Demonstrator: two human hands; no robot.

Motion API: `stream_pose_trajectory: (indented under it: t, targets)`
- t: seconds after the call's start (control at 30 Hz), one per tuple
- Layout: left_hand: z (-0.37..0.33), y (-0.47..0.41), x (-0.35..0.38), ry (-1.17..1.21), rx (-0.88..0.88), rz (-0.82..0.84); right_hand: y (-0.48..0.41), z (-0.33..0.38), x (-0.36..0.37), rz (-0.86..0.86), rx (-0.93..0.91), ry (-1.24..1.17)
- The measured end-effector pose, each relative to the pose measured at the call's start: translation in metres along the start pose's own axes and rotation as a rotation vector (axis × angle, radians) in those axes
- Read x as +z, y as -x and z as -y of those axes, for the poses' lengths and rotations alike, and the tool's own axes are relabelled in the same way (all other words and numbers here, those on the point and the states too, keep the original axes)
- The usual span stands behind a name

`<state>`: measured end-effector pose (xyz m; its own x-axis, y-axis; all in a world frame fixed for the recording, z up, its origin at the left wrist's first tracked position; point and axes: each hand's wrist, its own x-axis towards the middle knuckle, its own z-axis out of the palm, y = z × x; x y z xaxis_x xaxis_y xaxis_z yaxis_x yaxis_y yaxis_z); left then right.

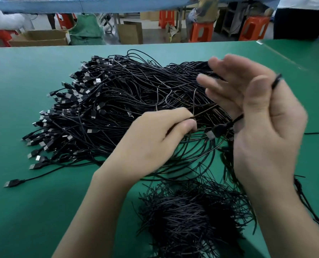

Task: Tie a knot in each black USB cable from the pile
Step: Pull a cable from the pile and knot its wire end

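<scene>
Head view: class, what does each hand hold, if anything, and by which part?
The left hand pinches a thin cable by its wire, over the pile. The right hand clamps a USB cable by its wire, above its dangling plug.

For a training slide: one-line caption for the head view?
Left hand pinches a strand over the cable pile; right hand holds a cable ending in a USB plug, above the green table.

Beyond the green table (43, 183), cardboard boxes (41, 37) and a green sack (87, 30) are sitting on the floor, and orange stools (254, 27) are standing, a person (201, 13) sitting on one
</scene>
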<state>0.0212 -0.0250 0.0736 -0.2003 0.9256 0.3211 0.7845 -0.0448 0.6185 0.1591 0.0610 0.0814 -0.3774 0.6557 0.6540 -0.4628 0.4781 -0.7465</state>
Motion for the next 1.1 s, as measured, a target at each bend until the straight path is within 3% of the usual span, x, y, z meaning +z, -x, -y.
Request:
stream_pose_trajectory:
  t: [0.07, 0.17, 0.37, 0.5, 0.57, 0.7, 0.87, 1.0, 1.1]
  targets:
    - [0.000, 0.001, 0.002, 0.047, -0.034, 0.089, -0.002, -0.001, -0.001, -0.071, 0.026, -0.047]
    - [-0.008, 0.001, 0.001, 0.057, -0.024, 0.141, -0.002, -0.006, -0.006, -0.065, -0.006, 0.065]
    - [-0.027, 0.009, -0.013, -0.116, 0.032, -0.004, -0.003, -0.021, -0.022, 0.068, -0.079, 0.631]
    - [-0.023, 0.011, -0.025, -0.132, 0.108, -0.109, 0.000, -0.020, -0.018, 0.216, 0.024, 0.689]
    - [-0.024, 0.010, -0.026, -0.152, 0.175, -0.169, 0.004, -0.019, -0.012, 0.316, 0.110, 0.598]
    - [-0.020, 0.012, -0.033, -0.092, 0.151, -0.275, 0.003, -0.015, -0.009, 0.514, 0.397, 0.134]
    - [-0.009, 0.007, -0.030, 0.258, 0.181, -0.187, 0.003, -0.005, -0.014, 0.766, 0.627, -0.247]
    - [-0.002, 0.002, -0.011, 0.472, 0.143, -0.191, 0.003, 0.004, -0.015, 0.728, 0.632, -0.502]
    - [0.001, -0.001, 0.008, 0.623, 0.116, -0.145, 0.001, 0.006, -0.008, 0.540, 0.545, -0.568]
